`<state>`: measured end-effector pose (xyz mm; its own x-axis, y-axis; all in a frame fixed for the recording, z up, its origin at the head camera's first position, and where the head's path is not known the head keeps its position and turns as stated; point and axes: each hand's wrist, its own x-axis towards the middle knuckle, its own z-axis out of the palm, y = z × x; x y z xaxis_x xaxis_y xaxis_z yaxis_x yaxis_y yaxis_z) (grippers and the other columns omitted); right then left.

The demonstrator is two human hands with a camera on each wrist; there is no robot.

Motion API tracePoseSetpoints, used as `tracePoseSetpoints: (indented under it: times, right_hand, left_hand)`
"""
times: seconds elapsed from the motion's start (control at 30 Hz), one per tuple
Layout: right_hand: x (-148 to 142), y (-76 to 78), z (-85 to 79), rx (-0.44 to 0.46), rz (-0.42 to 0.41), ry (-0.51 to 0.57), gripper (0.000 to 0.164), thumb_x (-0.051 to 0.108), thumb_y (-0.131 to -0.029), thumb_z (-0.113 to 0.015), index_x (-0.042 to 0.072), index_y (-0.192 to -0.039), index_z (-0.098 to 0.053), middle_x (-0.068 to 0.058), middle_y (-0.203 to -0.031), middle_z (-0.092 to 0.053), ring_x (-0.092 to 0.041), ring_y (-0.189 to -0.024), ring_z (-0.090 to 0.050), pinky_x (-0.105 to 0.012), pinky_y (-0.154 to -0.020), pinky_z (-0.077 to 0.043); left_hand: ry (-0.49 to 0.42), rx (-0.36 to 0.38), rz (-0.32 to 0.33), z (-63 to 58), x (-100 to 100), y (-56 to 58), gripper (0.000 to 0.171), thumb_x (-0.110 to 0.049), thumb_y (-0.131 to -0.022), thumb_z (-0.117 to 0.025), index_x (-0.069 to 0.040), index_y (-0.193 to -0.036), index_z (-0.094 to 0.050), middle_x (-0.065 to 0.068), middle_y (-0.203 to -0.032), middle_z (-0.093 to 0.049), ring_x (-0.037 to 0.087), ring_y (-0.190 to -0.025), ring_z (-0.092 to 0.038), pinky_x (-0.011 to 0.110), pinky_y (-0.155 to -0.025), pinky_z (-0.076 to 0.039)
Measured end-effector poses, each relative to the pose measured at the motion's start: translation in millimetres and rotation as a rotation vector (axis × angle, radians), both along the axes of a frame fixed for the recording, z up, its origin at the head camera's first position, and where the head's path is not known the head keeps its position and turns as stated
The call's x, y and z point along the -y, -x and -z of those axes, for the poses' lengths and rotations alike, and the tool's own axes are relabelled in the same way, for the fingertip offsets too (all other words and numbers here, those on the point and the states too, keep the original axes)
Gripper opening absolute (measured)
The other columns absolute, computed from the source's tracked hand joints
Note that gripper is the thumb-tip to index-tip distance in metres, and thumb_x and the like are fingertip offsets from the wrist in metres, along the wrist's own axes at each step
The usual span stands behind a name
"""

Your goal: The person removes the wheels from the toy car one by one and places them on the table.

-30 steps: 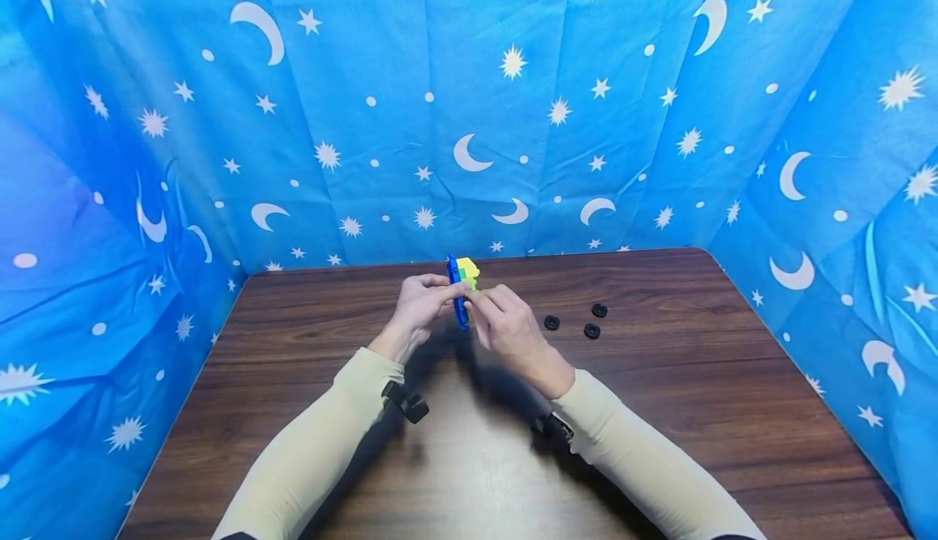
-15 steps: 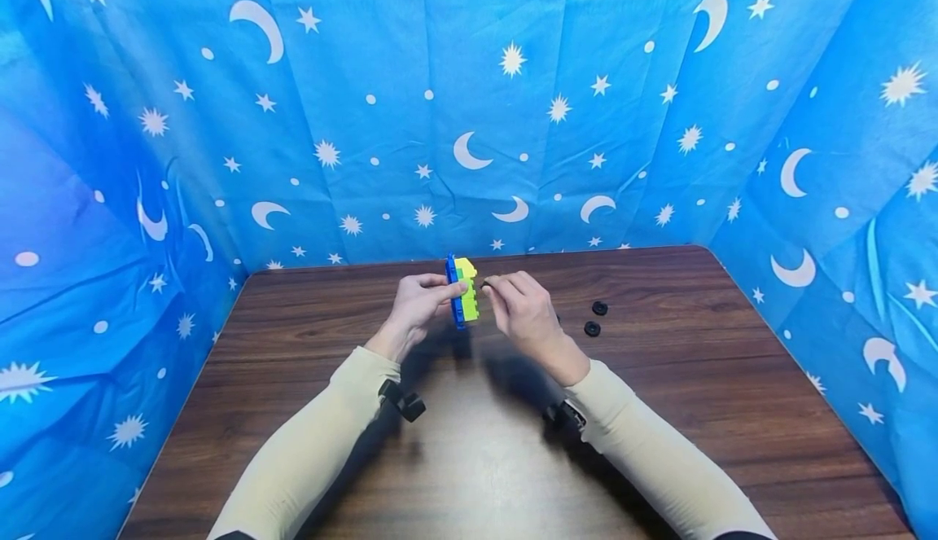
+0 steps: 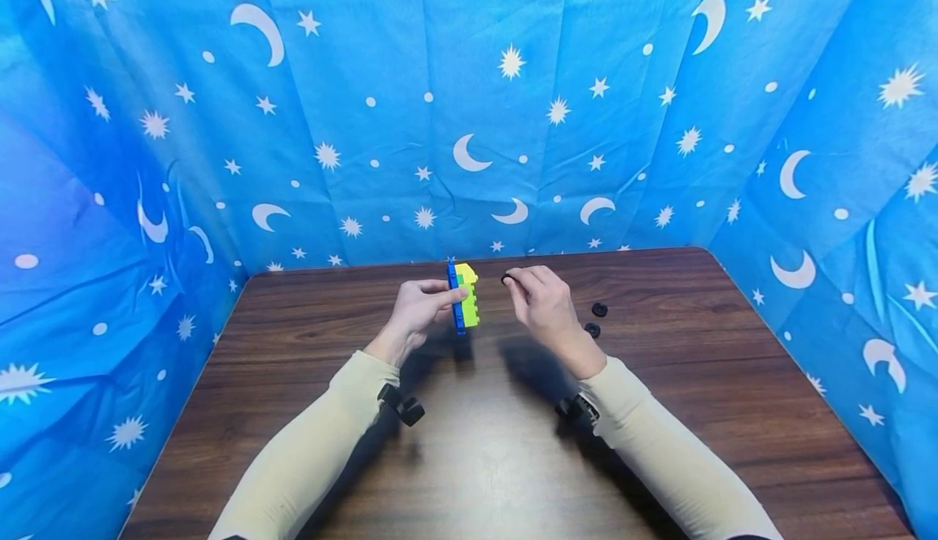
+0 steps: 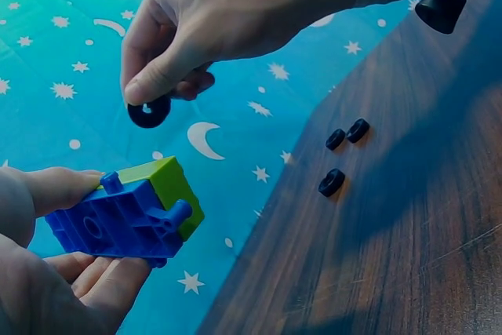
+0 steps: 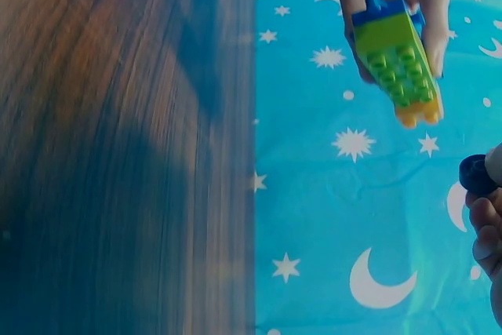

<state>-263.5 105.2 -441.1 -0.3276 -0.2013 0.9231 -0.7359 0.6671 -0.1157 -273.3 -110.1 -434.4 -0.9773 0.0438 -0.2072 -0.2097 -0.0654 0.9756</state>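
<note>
My left hand (image 3: 418, 312) grips a toy brick car body (image 3: 470, 304) raised above the table, thumb on one side and fingers on the other. Its blue base (image 4: 118, 217) has peg-like axle ends and carries no wheel on the side seen in the left wrist view. Studded green bricks (image 5: 394, 68) with a yellow one (image 5: 418, 113) at the end sit on the base. To the right, apart from the car body, my right hand (image 3: 545, 308) pinches a small black toy wheel (image 4: 149, 112) between thumb and fingertips; its centre hole shows.
On the wooden table (image 3: 469, 458), right of my right hand, lie more black wheels (image 3: 599, 309); the left wrist view shows three loose wheels (image 4: 332, 183). Blue cloth (image 3: 410, 59) with moons and stars hangs behind the table and at both sides.
My right hand has drawn back from the car body to the right and slightly up, with the black wheel now showing at its fingertips. My left hand stays nearly still, holding the car body.
</note>
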Motion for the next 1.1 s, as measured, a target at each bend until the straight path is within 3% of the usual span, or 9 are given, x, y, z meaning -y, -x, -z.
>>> tracePoseSetpoints:
  times: [0.33, 0.47, 0.9, 1.1]
  right_hand:
    - [-19.8, 9.1, 5.5, 0.064, 0.073, 0.008, 0.011, 0.001, -0.079, -0.078, -0.003, -0.087, -0.072, -0.013, -0.075, -0.067, -0.023, -0.062, -0.059, -0.035, -0.056, -0.052]
    - [-26.6, 10.9, 8.3, 0.103, 0.103, -0.002, 0.010, 0.002, -0.080, -0.077, -0.003, -0.088, -0.072, -0.014, -0.076, -0.068, -0.025, -0.065, -0.061, -0.038, -0.059, -0.053]
    - [-45.5, 18.6, 23.2, 0.194, 0.171, -0.029, 0.008, 0.007, -0.084, -0.072, -0.001, -0.088, -0.072, -0.014, -0.079, -0.069, -0.030, -0.073, -0.065, -0.044, -0.067, -0.054]
    - [-53.7, 22.0, 32.5, 0.243, 0.205, -0.038, 0.007, 0.005, -0.083, -0.074, -0.001, -0.087, -0.072, -0.015, -0.078, -0.068, -0.032, -0.071, -0.064, -0.046, -0.066, -0.054]
  left_hand:
    - [-0.035, 0.036, 0.027, 5.7, 3.1, 0.1, 0.045, -0.012, -0.078, -0.082, 0.004, -0.116, -0.064, 0.021, -0.109, -0.068, 0.024, -0.089, -0.070, 0.034, -0.076, -0.060]
    - [-0.043, 0.051, 0.030, 7.9, 4.5, -0.4, 0.045, -0.012, -0.079, -0.081, 0.003, -0.117, -0.063, 0.019, -0.107, -0.068, 0.021, -0.086, -0.070, 0.035, -0.079, -0.059]
    - [-0.106, 0.082, 0.054, 10.2, 5.5, -1.5, 0.046, -0.009, -0.080, -0.079, 0.006, -0.119, -0.060, 0.021, -0.108, -0.068, 0.033, -0.101, -0.066, 0.041, -0.086, -0.057]
    - [-0.094, 0.085, 0.064, 14.1, 4.3, -1.8, 0.045, -0.008, -0.081, -0.078, 0.007, -0.119, -0.060, 0.021, -0.107, -0.068, 0.031, -0.098, -0.068, 0.047, -0.093, -0.053]
